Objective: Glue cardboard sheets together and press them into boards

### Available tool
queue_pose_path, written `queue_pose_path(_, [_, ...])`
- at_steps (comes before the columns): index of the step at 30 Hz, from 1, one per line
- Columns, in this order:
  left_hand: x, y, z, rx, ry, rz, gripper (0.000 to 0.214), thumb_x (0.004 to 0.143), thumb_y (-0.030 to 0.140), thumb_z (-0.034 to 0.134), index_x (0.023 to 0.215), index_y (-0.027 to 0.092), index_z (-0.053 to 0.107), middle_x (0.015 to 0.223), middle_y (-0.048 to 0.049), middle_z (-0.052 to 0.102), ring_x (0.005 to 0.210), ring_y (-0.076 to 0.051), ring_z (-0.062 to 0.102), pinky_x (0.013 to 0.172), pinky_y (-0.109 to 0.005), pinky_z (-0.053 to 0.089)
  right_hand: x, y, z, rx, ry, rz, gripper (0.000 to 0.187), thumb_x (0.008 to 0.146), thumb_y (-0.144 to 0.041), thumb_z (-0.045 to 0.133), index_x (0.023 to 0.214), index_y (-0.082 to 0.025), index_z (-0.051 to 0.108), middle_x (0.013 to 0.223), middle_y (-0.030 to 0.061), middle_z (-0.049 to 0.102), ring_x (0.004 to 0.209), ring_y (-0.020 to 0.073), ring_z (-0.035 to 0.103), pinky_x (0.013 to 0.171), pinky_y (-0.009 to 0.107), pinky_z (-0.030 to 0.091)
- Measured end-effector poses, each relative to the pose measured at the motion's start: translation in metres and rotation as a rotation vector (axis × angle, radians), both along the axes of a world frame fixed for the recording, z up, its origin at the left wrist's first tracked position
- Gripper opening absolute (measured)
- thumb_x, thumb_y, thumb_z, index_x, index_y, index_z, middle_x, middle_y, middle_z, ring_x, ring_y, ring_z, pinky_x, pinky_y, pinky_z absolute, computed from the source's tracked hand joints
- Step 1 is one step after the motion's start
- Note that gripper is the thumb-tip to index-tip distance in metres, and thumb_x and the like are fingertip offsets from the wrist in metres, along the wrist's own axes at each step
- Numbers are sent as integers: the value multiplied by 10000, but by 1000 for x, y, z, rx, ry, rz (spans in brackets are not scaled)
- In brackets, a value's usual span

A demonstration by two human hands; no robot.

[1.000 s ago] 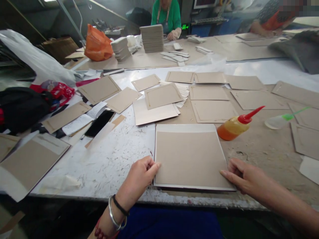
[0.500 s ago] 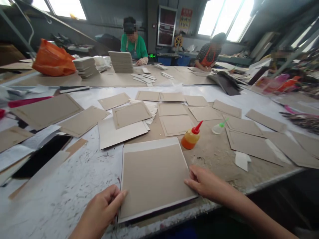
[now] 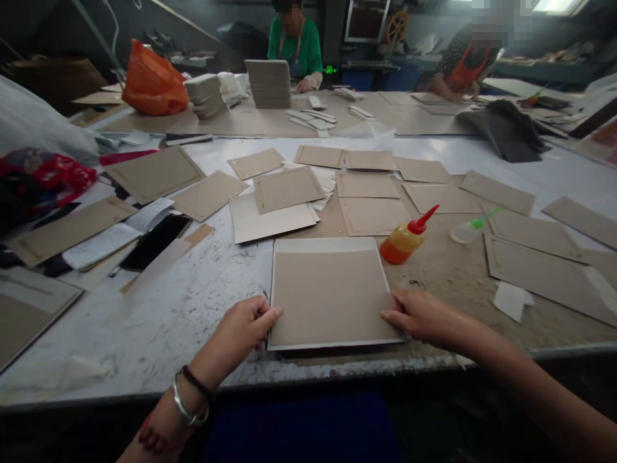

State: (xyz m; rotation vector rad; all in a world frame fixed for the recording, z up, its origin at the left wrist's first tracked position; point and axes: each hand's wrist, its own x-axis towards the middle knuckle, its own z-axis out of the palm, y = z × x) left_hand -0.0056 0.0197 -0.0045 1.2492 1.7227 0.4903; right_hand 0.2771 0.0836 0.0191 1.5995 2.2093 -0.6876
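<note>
A grey-brown cardboard panel (image 3: 332,296) with a pale border lies before me at the table's front edge. My left hand (image 3: 250,319) pinches its left edge, thumb on top and fingers curled beneath. On the opposite edge, my right hand (image 3: 409,315) grips the panel in the same way. Just past its upper right corner stands a squeeze bottle (image 3: 402,239) of orange-yellow liquid with a red nozzle. A smaller clear bottle (image 3: 468,230) with a green tip leans farther right. Behind the panel, a cardboard piece (image 3: 289,189) rests on a white sheet (image 3: 270,222).
Several cardboard pieces (image 3: 373,215) with glossy edge lines spread across the table. To the left lie a black flat object (image 3: 155,243) and a notebook (image 3: 103,244). An orange bag (image 3: 154,80) and stacked boards (image 3: 268,85) stand on the far table, where two people sit.
The view has tilted down and turned left, so the table sits higher and farther right in the picture. Both hands keep hold of the cardboard panel, which now lies squarer to me.
</note>
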Motion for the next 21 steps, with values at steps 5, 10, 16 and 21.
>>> queue_pose_path(5, [-1, 1, 1, -9, 26, -24, 329, 662, 518, 443, 551, 211, 401, 389, 48, 456, 372, -121, 440, 416, -230, 323, -3, 0, 6, 12, -75, 39, 192, 821, -313, 457, 681, -185, 482, 755, 93, 625, 713, 220, 583, 594, 278, 372])
queue_pose_path(10, [-3, 1, -5, 1, 58, -23, 338, 644, 535, 449, 556, 213, 391, 401, 53, 451, 374, -124, 444, 411, -232, 331, -8, 0, 13, -2, -123, 72, 213, 830, -320, 444, 752, -153, 549, 799, 113, 641, 766, 240, 599, 605, 284, 379])
queue_pose_path(16, [-4, -1, -7, 10, 79, -30, 354, 658, 548, 439, 550, 216, 378, 410, 60, 425, 375, -118, 407, 416, -231, 305, -9, 2, 16, -27, -139, 85, 234, 832, -341, 445, 774, -148, 565, 818, 115, 648, 773, 240, 604, 595, 281, 379])
queue_pose_path(21, [-3, -5, -7, 160, 201, -33, 305, 717, 481, 443, 584, 212, 390, 502, 50, 430, 494, -133, 430, 490, -244, 312, -4, 3, 7, -1, -118, 110, 216, 834, -328, 443, 749, -160, 549, 788, 109, 639, 759, 241, 598, 625, 301, 391])
